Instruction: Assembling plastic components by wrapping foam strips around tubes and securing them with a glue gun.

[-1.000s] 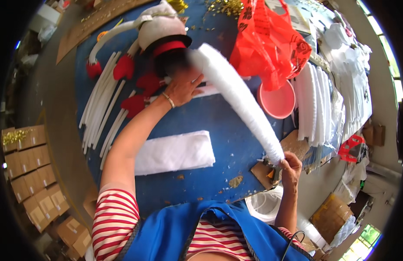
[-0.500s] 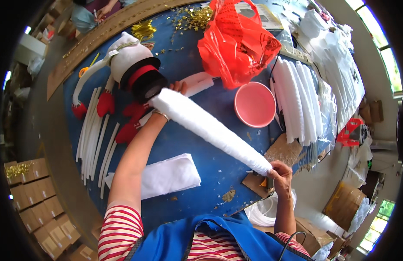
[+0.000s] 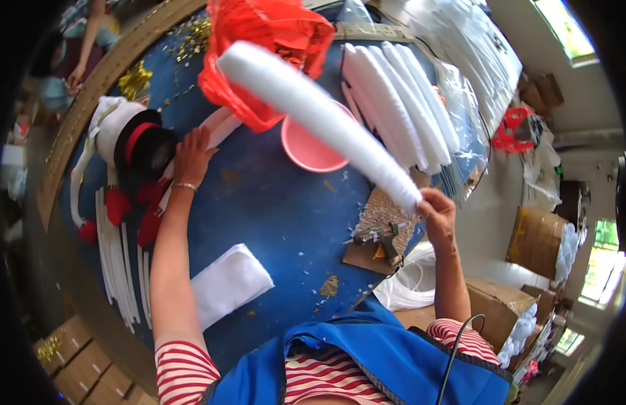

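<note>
My right hand (image 3: 437, 210) grips the near end of a long white fluffy roll (image 3: 319, 115) and holds it up over the blue table (image 3: 272, 209), its far end pointing toward the red plastic bag (image 3: 272, 40). My left hand (image 3: 190, 156) lies flat on the table, fingers spread, touching a white strip beside a black and white hat with a red band (image 3: 134, 138). Red pompoms (image 3: 117, 206) lie just left of my left wrist.
A pink bowl (image 3: 313, 152) sits under the raised roll. A glue gun (image 3: 377, 236) rests on cardboard near my right hand. Several white rolls (image 3: 400, 101) are stacked at the right, thin white sticks (image 3: 117, 263) at the left, and folded white cloth (image 3: 228, 283) lies by my left arm.
My right hand has swung the white roll up off the table and over to the right. My left hand has let go of its far end and now rests by the hat.
</note>
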